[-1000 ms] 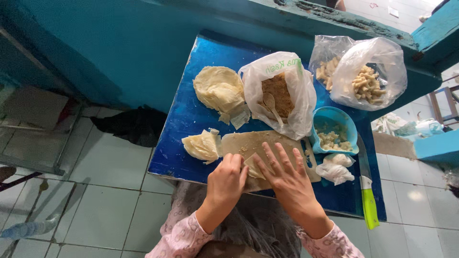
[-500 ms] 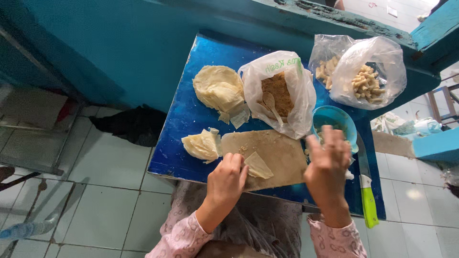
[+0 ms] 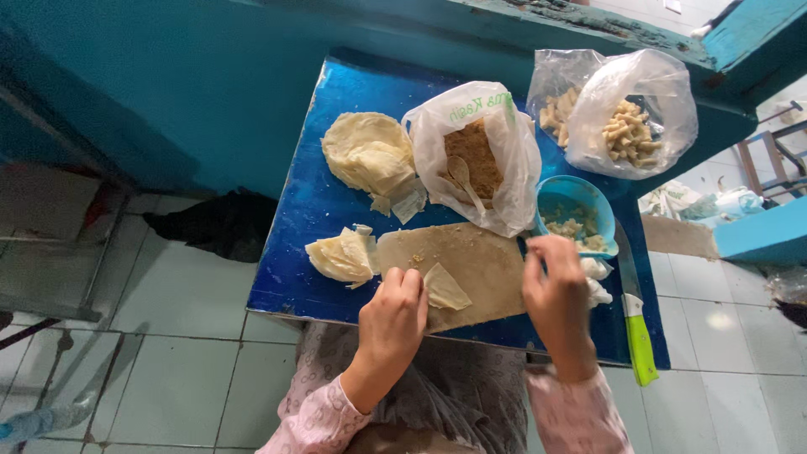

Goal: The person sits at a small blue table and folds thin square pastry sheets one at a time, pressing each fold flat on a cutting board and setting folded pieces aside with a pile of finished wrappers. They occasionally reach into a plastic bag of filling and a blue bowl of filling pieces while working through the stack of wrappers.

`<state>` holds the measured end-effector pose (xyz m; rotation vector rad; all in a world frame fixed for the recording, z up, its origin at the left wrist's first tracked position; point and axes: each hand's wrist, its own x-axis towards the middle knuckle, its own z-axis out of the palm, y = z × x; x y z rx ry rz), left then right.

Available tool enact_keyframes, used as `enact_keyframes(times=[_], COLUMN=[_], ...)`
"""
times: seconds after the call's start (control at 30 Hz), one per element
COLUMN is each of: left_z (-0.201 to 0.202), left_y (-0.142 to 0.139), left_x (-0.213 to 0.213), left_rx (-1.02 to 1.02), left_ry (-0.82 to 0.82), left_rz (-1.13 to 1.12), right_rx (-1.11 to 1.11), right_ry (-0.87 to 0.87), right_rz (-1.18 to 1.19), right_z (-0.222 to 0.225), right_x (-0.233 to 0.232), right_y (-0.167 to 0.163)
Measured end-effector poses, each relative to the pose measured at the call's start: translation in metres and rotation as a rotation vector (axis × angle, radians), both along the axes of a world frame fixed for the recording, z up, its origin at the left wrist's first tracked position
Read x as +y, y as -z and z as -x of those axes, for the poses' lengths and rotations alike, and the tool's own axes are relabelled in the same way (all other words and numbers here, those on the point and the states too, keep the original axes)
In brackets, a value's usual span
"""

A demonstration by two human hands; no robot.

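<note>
From the head camera, looking down, a small blue table (image 3: pixel 336 210) stands against a teal wall. A person sits at its near edge.

The left hand (image 3: pixel 393 309) rests on the near part of a wooden board (image 3: pixel 471 261). Its fingers are curled and close together, and they press on the left edge of a small folded wrapper (image 3: pixel 445 288). This wrapper is a pale triangle that lies flat on the board, just to the right of the left hand. Its long side runs from upper left to lower right.

The right hand (image 3: pixel 555 294) is at the right end of the board, just below a small blue bowl (image 3: pixel 577 210) with pale pieces of filling inside. Its fingers are bent and narrow, as in a pinch, but I cannot tell if they hold something. The wrapper lies to the left of this hand, apart from it, so the left hand is the nearer one.

Left of the board is a small pile of wrappers (image 3: pixel 340 255), and behind it a bigger round pile (image 3: pixel 368 154). A white plastic bag (image 3: pixel 475 151) with brown filling and a spoon stands behind the board. Two clear bags (image 3: pixel 626 109) of finished rolls are at the far right. A knife with a green handle (image 3: pixel 640 340) lies along the right edge of the table.
</note>
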<state>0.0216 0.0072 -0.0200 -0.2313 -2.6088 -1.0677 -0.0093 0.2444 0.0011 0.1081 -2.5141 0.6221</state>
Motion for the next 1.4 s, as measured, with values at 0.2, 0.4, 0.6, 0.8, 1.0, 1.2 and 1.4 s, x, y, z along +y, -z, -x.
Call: enact_keyframes(times=[0.2,0.4,0.6,0.8,1.0,1.2,1.4], left_z=[0.002,0.007,0.006,0.006,0.008,0.007,0.008], left_y=[-0.001,-0.001,0.003,0.004,0.008,0.01,0.006], left_x=[0.005,0.0,0.0,-0.002,-0.003,-0.001,-0.004], left_rx=[0.045,0.025,0.049,0.032,0.059,0.074,0.082], left_ry=[0.028,0.048,0.025,0.024,0.021,0.023,0.025], left_rz=[-0.049,-0.147,-0.157,-0.203,-0.19,-0.193,-0.215], right_rx=[-0.075,-0.062,-0.017,-0.186,-0.173,-0.174,-0.163], right_ry=[-0.037,0.031,0.029,-0.087,-0.102,-0.146,-0.143], right_rz=[0.189,0.292,0.454,0.926,1.099,1.065,1.161], right_z=[0.094,0.134,0.154,0.166,0.16,0.171,0.168], right_x=[-0.033,-0.033,-0.024,-0.029,-0.014,-0.024,-0.019], right_y=[0.025,0.031,0.024,0.019,0.024,0.034,0.027])
